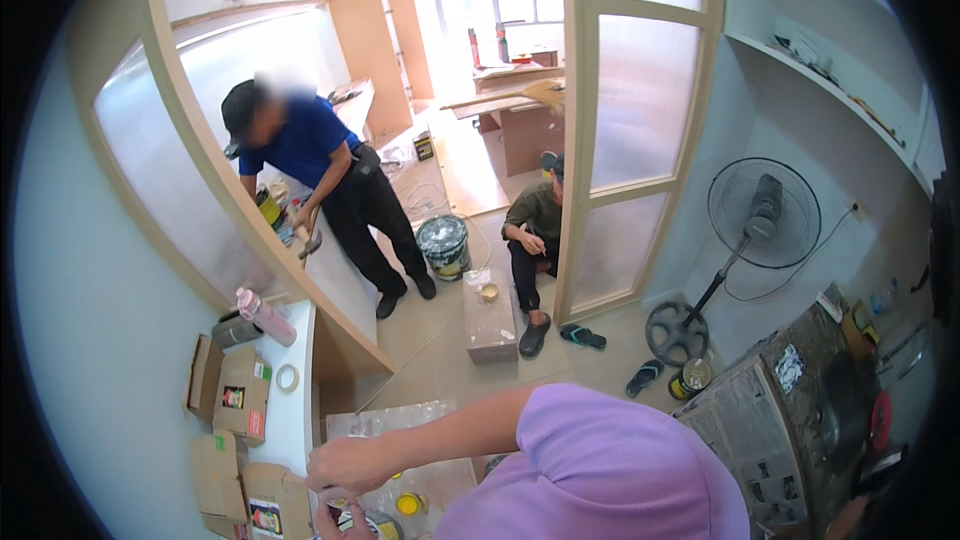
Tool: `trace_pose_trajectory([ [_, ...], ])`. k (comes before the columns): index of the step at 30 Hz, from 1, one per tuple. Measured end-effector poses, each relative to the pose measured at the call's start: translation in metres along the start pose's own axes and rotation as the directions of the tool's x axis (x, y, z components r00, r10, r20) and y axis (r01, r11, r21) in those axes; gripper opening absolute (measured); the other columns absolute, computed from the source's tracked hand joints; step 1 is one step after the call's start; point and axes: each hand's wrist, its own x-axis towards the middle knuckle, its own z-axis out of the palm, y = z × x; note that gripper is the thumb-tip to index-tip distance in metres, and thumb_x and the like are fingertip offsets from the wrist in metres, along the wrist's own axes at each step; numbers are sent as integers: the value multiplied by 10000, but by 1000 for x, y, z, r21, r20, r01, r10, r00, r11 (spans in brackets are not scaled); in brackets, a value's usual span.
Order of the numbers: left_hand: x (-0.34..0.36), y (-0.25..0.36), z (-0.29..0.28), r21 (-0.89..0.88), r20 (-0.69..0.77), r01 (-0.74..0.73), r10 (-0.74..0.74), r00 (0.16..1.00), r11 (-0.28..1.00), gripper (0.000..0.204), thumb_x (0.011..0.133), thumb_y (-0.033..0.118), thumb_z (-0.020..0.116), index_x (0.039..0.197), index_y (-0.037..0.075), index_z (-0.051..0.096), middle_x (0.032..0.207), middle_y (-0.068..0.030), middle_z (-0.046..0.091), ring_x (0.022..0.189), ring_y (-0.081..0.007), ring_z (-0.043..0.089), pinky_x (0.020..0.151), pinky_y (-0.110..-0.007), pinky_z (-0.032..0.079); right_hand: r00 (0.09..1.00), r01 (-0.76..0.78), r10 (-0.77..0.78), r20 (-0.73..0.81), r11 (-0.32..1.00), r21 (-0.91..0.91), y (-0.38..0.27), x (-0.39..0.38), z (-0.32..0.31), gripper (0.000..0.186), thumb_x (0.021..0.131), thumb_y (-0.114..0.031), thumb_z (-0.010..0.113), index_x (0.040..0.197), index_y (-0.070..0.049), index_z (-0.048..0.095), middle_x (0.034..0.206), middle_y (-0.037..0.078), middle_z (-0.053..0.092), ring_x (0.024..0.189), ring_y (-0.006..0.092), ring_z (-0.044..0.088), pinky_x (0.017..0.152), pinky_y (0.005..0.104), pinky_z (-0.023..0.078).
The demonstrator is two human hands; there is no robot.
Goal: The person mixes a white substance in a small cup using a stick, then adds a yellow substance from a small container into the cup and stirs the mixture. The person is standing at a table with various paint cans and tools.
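My right hand (347, 464) reaches left across the lower view from a lilac sleeve, its fingers bent down over a small pale, round thing (336, 497). What that thing is cannot be made out. Just below it, my left hand (346, 526) has its fingers curled against the same thing, partly cut off by the lower edge. Close beside my hands stands a tin can (385, 526), and right of it is a small container with a bright yellow top (408, 504). Both rest near a plastic-covered surface (440, 480).
Left, a white counter (300, 340) bears cardboard boxes (243, 390), a tape roll (287, 378) and a pink bottle (266, 316). Beyond a partition, a person in blue (320, 140) holds a hammer (310, 240); another person (530, 230) sits. A fan (763, 215) stands right, near a can (690, 378).
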Motion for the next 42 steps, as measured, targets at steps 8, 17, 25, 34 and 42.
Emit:
trace_pose_trajectory([
  [8, 0, -6, -13, 85, 54, -14, 10, 999, 996, 474, 866, 175, 885, 1276, -19, 746, 1115, -210, 791, 965, -325, 761, 877, -421, 617, 990, -17, -5, -140, 988, -155, -11, -1, -3, 233, 911, -260, 722, 859, -36, 684, 859, 178, 681, 899, 404, 669, 777, 520, 541],
  [17, -3, -26, -37, 276, -43, -138, 156, 987, 951, 450, 848, 255, 928, 1129, -54, 761, 1015, -224, 779, 885, -367, 741, 830, -463, 610, 998, 60, -59, 21, 998, -20, -12, 24, 14, 231, 913, -262, 708, 883, -33, 694, 918, 172, 699, 934, 421, 671, 801, 526, 545],
  [25, -10, -23, -51, 260, -61, -65, 84, 995, 963, 485, 896, 270, 871, 1205, -76, 728, 1074, -248, 767, 913, -377, 749, 862, -476, 616, 985, 167, -166, 34, 986, -13, -1, 42, 35, 199, 913, -241, 683, 856, -50, 700, 909, 178, 692, 914, 411, 673, 797, 516, 548],
  [34, -28, -9, -48, 338, -156, -15, 72, 985, 941, 489, 772, 140, 949, 1196, 6, 747, 1075, -164, 762, 945, -307, 734, 858, -401, 582, 997, 83, -82, -18, 992, 96, -10, 24, 28, 163, 908, -196, 758, 980, -60, 704, 1005, 139, 693, 979, 368, 659, 855, 477, 546],
  [42, -51, 11, -51, 357, -228, 151, -70, 971, 922, 563, 705, 63, 946, 1229, 28, 745, 1127, -162, 757, 1020, -353, 721, 886, -426, 588, 975, 196, -204, 90, 976, 95, -18, 39, 21, 154, 931, -180, 773, 924, -58, 680, 854, 109, 640, 872, 324, 621, 759, 447, 519],
])
